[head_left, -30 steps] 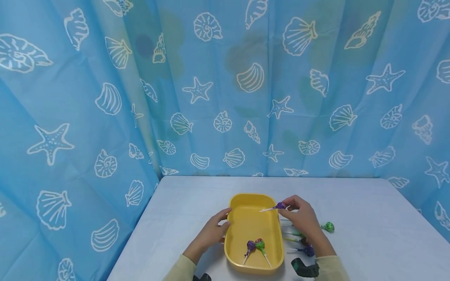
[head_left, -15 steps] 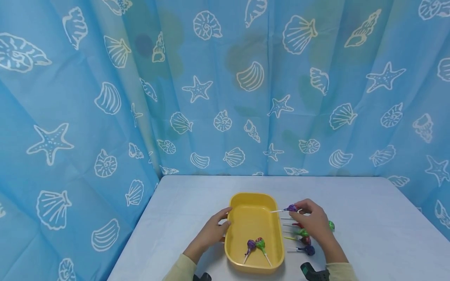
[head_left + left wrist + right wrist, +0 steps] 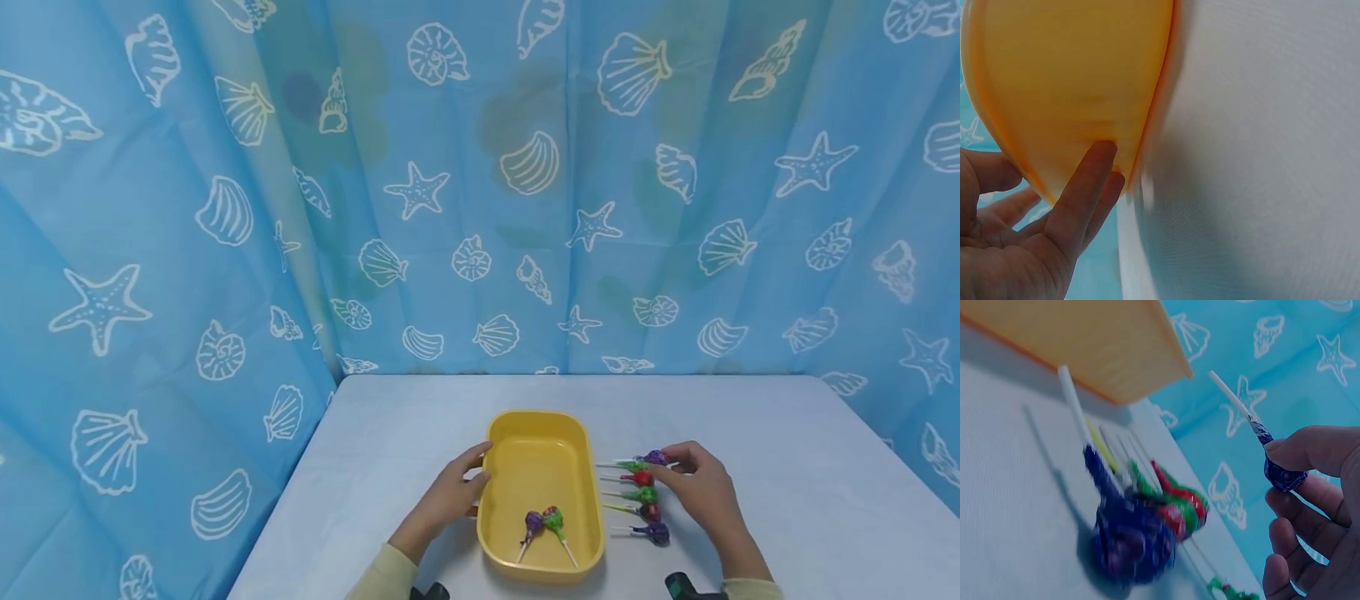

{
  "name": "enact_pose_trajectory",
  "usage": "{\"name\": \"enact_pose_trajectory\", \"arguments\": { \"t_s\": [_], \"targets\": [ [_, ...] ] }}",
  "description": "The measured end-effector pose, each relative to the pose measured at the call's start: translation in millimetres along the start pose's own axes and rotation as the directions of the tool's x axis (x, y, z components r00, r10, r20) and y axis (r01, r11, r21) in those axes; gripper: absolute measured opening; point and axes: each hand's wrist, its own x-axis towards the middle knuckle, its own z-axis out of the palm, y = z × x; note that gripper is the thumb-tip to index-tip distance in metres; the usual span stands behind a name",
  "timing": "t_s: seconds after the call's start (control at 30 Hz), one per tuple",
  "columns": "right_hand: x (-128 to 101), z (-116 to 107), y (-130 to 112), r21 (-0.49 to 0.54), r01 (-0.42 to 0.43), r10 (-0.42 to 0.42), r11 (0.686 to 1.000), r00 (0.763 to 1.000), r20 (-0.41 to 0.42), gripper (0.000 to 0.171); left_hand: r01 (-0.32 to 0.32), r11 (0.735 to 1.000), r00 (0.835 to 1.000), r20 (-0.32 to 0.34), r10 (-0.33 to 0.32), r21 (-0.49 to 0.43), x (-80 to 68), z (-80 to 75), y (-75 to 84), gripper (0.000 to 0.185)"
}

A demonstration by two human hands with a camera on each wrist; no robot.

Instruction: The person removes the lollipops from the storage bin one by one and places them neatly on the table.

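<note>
A yellow tray (image 3: 498, 433) sits on the white table with a purple lollipop (image 3: 533, 524) and a green one (image 3: 554, 522) in its near end. My left hand (image 3: 457, 487) rests straight fingers (image 3: 1088, 181) against the tray's (image 3: 1066, 81) left wall. My right hand (image 3: 693, 487) pinches a purple lollipop (image 3: 654, 457) by its head, stick pointing left, just right of the tray. In the right wrist view that lollipop (image 3: 1282, 474) sits between thumb and fingers (image 3: 1300, 450). Below it lie several lollipops (image 3: 645, 500) in a row, also seen as lollipops (image 3: 1147, 519) close up.
A blue curtain (image 3: 480, 183) with white shells and starfish hangs behind and to the left of the table (image 3: 787, 467). Dark wrist-camera mounts show at the bottom edge, one mount (image 3: 693, 587) on the right.
My right hand has moved the purple lollipop from above the tray's far right rim rightward and down to beside the row on the table. My left hand has stayed on the tray.
</note>
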Motion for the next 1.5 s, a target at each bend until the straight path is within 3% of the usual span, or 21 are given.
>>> {"name": "enact_pose_trajectory", "arguments": {
  "t_s": [0.5,0.9,1.27,1.5],
  "targets": [
    [-2.4,-10.8,28.9,-0.038,-0.058,0.056,0.998,0.998,-0.033,0.043,0.017,1.000,1.000,-0.012,-0.017,0.002,-1.9,1.6,-3.3,0.052],
    [-1.5,-20.5,54.4,-0.099,-0.085,0.081,0.991,0.996,-0.041,0.047,-0.020,0.999,1.000,0.013,0.021,-0.025,-5.4,-1.5,0.3,0.052],
    [-2.3,-26.0,57.4,-0.112,-0.120,0.117,0.986,0.992,-0.039,0.049,-0.008,1.000,1.000,0.011,0.009,-0.025,-4.7,-1.2,2.3,0.054],
    [0.3,-25.1,55.3,-0.142,-0.191,0.188,0.971,0.982,-0.031,0.046,-0.010,1.000,1.000,0.008,0.011,-0.015,-3.0,-0.9,1.9,0.054]
  ]
}}
